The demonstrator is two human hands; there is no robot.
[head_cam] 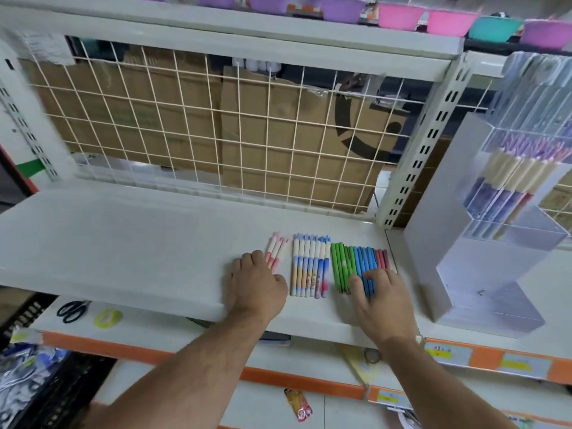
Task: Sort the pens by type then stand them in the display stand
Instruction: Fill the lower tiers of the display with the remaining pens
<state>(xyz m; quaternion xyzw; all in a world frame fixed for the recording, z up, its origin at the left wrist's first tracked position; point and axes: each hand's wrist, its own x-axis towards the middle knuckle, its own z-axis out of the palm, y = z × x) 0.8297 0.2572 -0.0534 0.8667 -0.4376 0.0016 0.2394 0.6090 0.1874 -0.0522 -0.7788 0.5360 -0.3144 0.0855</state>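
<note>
I'm sorting. My right hand [376, 292] lies flat on blue pens [362, 261]; my left hand [258, 280] curls by pink pens [274, 252], grip unclear. Next I fill the display stand [433, 187].

On the shelf [123, 243] lay the left group of pens [276, 249], the middle group [309, 264] and the right group [356, 258], side by side. The display stand [483, 274] stood to their right and the wire grid [216, 134] behind them. Scissors [72, 311] and a tape roll [107, 318] lay below, at the left.
</note>
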